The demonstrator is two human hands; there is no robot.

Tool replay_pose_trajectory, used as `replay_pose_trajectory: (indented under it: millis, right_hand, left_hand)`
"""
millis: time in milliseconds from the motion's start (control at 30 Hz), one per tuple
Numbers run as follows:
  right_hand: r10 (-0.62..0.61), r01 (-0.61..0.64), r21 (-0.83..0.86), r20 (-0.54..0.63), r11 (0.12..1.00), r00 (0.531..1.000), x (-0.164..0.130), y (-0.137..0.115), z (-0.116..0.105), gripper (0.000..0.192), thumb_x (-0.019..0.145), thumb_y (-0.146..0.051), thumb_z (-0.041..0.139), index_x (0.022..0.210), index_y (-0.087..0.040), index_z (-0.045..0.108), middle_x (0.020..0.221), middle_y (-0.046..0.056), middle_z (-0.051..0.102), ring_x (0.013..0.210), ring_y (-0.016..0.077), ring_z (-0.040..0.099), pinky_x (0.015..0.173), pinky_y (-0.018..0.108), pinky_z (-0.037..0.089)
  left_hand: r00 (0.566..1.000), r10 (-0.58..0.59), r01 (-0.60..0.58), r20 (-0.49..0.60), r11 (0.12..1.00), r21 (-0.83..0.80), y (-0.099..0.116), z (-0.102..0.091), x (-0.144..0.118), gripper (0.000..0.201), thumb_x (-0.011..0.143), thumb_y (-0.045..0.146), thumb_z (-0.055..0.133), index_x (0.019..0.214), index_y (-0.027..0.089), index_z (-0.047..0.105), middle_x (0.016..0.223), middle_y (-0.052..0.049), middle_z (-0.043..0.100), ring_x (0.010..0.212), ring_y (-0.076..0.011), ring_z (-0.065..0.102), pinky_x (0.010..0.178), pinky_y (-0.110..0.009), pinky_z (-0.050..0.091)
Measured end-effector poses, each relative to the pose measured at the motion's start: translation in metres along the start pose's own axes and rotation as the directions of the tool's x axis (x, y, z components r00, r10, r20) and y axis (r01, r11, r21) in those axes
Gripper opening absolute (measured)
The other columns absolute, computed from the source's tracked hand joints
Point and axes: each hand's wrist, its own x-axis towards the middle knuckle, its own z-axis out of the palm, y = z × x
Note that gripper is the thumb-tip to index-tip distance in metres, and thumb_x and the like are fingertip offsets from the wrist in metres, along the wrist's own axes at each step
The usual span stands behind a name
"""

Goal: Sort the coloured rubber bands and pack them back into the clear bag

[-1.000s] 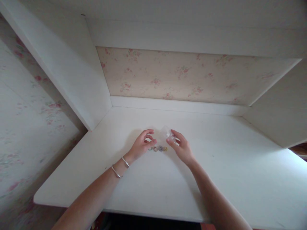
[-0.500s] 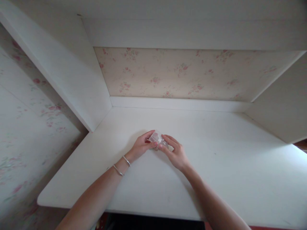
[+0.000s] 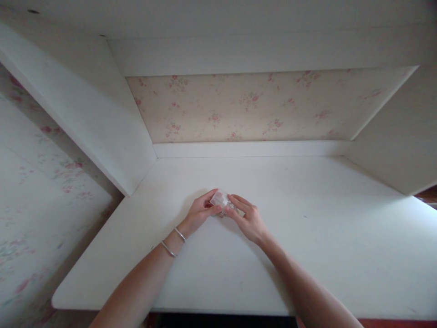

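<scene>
A small clear plastic box (image 3: pixel 219 197) is held between both hands, low over the middle of the white desk. My left hand (image 3: pixel 202 207) grips its left side, thumb in front and fingers behind. My right hand (image 3: pixel 248 220) pinches the right side with thumb and fingertips. Something reddish shows by the left fingers, and small pale bits show under the box; I cannot make out what they are. Two thin silver bangles (image 3: pixel 174 242) circle my left wrist.
The white desk top (image 3: pixel 334 255) spreads around the hands. A white side panel (image 3: pixel 112 118) rises at left and another (image 3: pixel 399 136) at right, with a shelf (image 3: pixel 239 27) overhead. Floral wallpaper (image 3: pixel 259 109) covers the back wall.
The camera view has tilted slightly. Both hands keep their hold on the plastic box; the right fingertips have shifted a little along it.
</scene>
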Motion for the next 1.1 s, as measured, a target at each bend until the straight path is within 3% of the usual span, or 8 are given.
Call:
replay_pose_trajectory:
  millis: [200, 600, 867, 1100]
  right_hand:
    - [-0.008, 0.008, 0.020, 0.020, 1.000, 1.000, 0.0010, -0.0003, -0.0012, 0.042, 0.084, -0.048, 0.054, 0.119, -0.027, 0.061, 0.126, 0.007, 0.056, 0.108, 0.0248, 0.057, 0.075, 0.032, 0.054]
    - [-0.019, 0.014, 0.062, 0.085, 0.998, 0.996, 0.0002, -0.0056, -0.0050, 0.038, 0.086, -0.046, 0.052, 0.117, -0.027, 0.063, 0.121, 0.004, 0.059, 0.100, 0.0208, 0.060, 0.073, 0.029, 0.053]
    - [-0.068, 0.063, 0.046, 0.107, 0.997, 0.992, 0.0013, -0.0056, -0.0095, 0.042, 0.084, -0.047, 0.053, 0.119, -0.025, 0.062, 0.117, 0.006, 0.062, 0.106, 0.0240, 0.058, 0.083, 0.033, 0.051]
    - [-0.057, 0.054, 0.028, 0.091, 0.998, 0.994, -0.0001, -0.0022, -0.0087, 0.041, 0.083, -0.047, 0.054, 0.118, -0.027, 0.063, 0.120, 0.005, 0.061, 0.109, 0.0252, 0.057, 0.080, 0.033, 0.053]
  left_hand:
    - [0.999, 0.016, -0.016, 0.029, 1.000, -0.002, 0.0021, -0.0006, -0.0002, 0.063, 0.069, 0.036, 0.074, 0.124, 0.014, 0.053, 0.109, -0.008, 0.063, 0.089, -0.0189, 0.058, 0.076, -0.026, 0.045]
    - [0.999, -0.009, 0.009, 0.038, 1.000, 0.005, 0.0042, -0.0017, -0.0013, 0.065, 0.068, 0.037, 0.074, 0.124, 0.012, 0.053, 0.103, -0.008, 0.063, 0.086, -0.0186, 0.057, 0.073, -0.026, 0.045]
    - [0.999, -0.001, 0.003, 0.053, 0.999, -0.033, 0.0023, -0.0028, -0.0013, 0.067, 0.067, 0.035, 0.076, 0.125, 0.012, 0.052, 0.104, -0.008, 0.062, 0.088, -0.0185, 0.057, 0.075, -0.026, 0.044]
    - [0.997, -0.006, 0.011, 0.071, 0.997, -0.072, 0.0055, -0.0014, -0.0025, 0.065, 0.066, 0.034, 0.077, 0.123, 0.012, 0.054, 0.102, -0.008, 0.062, 0.088, -0.0186, 0.057, 0.074, -0.026, 0.045]
